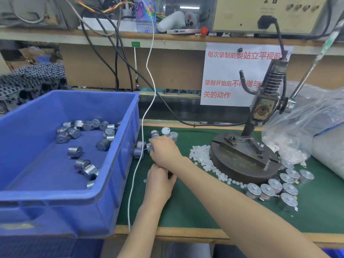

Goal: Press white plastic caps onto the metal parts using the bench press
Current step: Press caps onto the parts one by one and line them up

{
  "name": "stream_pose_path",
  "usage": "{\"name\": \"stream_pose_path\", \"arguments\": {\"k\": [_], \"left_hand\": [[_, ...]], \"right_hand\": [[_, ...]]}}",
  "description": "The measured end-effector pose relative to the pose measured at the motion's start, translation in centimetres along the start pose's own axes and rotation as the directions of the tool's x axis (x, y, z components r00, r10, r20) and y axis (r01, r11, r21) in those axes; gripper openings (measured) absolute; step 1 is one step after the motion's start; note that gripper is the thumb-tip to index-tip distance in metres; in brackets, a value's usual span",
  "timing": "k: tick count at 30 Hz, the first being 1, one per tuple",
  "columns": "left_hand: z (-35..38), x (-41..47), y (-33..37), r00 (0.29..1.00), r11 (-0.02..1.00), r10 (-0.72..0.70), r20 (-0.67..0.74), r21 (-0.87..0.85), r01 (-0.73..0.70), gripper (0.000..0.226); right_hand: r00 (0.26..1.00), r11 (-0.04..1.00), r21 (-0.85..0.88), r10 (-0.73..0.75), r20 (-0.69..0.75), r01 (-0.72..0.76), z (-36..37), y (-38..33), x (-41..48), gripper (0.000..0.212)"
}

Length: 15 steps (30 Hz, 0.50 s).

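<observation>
My right hand [164,150] reaches across to a small group of metal motor parts [172,134] on the green mat beside the blue bin, its fingers curled over one of them. My left hand [160,181] lies just below it, fingers curled around something dark that I cannot make out. The bench press [247,146] stands to the right on its round iron base, nothing under the ram. Small white plastic caps [204,161] are strewn along the base's left edge. Several capped metal parts [279,187] stand in front of the press.
A blue plastic bin [119,164] with several loose metal parts [89,138] fills the left. A white cable [143,127] hangs down between bin and hands. A clear bag of caps [307,123] sits at the right. The press lever [312,66] slants up to the right.
</observation>
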<state>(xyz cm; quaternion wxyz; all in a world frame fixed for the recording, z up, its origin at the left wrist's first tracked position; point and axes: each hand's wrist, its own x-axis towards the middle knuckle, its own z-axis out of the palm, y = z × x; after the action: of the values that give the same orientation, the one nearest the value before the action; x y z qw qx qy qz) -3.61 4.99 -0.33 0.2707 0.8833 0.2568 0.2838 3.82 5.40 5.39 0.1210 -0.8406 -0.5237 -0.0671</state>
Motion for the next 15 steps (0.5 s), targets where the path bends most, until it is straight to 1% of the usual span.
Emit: {"name": "stream_pose_path", "arguments": {"k": [3, 7, 8, 11, 12, 15], "left_hand": [[-0.1, 0.1, -0.2, 0.999, 1.000, -0.011, 0.048, 0.014, 0.011, 0.014], [-0.2, 0.1, -0.2, 0.996, 0.997, -0.068, 0.052, -0.030, 0.070, 0.016], [-0.3, 0.1, -0.1, 0.996, 0.996, -0.077, 0.052, -0.034, 0.078, 0.016], [-0.4, -0.2, -0.1, 0.991, 0.990, -0.121, 0.051, -0.061, 0.124, 0.017], [-0.5, -0.3, 0.0, 0.990, 0.989, -0.131, 0.056, -0.063, 0.135, 0.019], [-0.7, -0.6, 0.2, 0.988, 0.988, -0.141, 0.057, -0.060, 0.145, 0.018]], "right_hand": [[0.995, 0.996, -0.084, 0.000, 0.099, 0.009, 0.9, 0.2, 1.3, 0.033], [0.997, 0.994, -0.105, 0.019, 0.080, -0.010, 1.6, 0.3, 1.6, 0.034], [0.996, 0.996, -0.083, 0.032, 0.077, -0.026, 1.7, 0.4, 1.5, 0.037], [0.989, 0.991, 0.055, 0.114, 0.098, -0.120, 1.8, 0.5, 1.1, 0.051], [0.985, 0.987, 0.079, 0.131, 0.109, -0.140, 1.8, 0.6, 0.9, 0.052], [0.989, 0.977, 0.160, 0.130, 0.077, -0.140, 1.6, 0.6, 0.2, 0.045]]}}
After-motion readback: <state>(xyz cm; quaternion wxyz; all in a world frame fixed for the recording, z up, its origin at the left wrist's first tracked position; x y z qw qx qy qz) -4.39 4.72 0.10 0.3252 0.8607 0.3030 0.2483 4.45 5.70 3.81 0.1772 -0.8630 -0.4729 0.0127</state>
